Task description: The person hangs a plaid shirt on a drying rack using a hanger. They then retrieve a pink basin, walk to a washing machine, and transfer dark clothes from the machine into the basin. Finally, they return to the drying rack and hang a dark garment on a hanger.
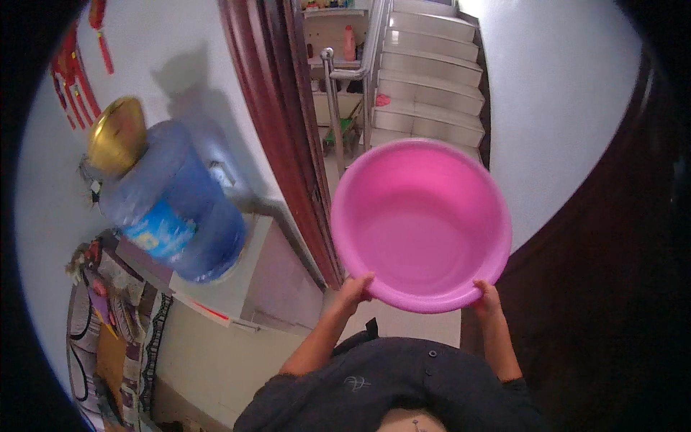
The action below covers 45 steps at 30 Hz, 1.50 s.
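Note:
A round pink plastic basin [421,243] is held out in front of my body, its opening tilted up towards me. Nothing shows inside it. My left hand [357,292] grips the near rim on the left, with the thumb over the edge. On the right of the same rim, my right hand [487,298] has its thumb over the edge too. The fingers of both hands are mostly hidden beneath the basin.
Beyond the basin a tiled staircase [429,86] rises beside a metal handrail [334,108]. A dark red door frame [270,108] stands left of it. A large blue water bottle [216,227] with a gold-coloured bowl [117,135] on top sits on a water dispenser [280,270].

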Each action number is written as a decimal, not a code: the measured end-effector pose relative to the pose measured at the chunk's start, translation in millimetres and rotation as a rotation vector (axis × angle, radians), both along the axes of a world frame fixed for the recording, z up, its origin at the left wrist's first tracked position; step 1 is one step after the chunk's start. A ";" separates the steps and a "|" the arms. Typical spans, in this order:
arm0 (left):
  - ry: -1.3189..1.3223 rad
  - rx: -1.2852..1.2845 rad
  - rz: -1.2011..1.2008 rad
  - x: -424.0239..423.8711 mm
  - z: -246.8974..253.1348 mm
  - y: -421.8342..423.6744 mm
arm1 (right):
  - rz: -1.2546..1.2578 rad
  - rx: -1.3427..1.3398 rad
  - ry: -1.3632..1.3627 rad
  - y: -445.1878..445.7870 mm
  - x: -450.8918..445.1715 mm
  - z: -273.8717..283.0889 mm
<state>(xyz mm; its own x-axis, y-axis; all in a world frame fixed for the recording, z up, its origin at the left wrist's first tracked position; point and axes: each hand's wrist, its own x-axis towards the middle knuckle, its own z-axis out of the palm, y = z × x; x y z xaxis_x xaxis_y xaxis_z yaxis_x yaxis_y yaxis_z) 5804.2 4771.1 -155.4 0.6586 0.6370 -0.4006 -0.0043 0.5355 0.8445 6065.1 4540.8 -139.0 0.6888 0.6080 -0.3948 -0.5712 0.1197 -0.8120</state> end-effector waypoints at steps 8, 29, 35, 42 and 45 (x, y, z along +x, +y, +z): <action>-0.225 -0.009 0.063 111.2 50.4 149.8 | 0.001 0.237 -0.122 191.8 90.7 39.6; -0.197 -0.026 0.793 180.5 18.7 479.1 | 1.013 0.387 0.159 839.3 73.3 146.5; -0.408 -0.139 1.151 113.6 -61.0 589.5 | 1.242 0.225 0.439 897.5 -4.6 90.5; -0.433 0.390 1.359 18.7 -77.8 780.6 | 1.196 0.051 0.533 1041.2 -85.0 48.5; -0.545 0.079 1.315 -54.3 -73.1 856.3 | 1.130 0.131 0.533 1134.2 -118.3 39.3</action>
<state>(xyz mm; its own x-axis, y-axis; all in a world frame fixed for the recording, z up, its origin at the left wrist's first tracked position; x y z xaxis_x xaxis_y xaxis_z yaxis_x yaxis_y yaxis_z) 5749.9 5627.4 -228.5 -0.3622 0.9036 -0.2287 -0.7814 -0.1606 0.6031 5946.8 5675.0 -99.8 -0.4683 0.8091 -0.3551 -0.6600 -0.5875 -0.4681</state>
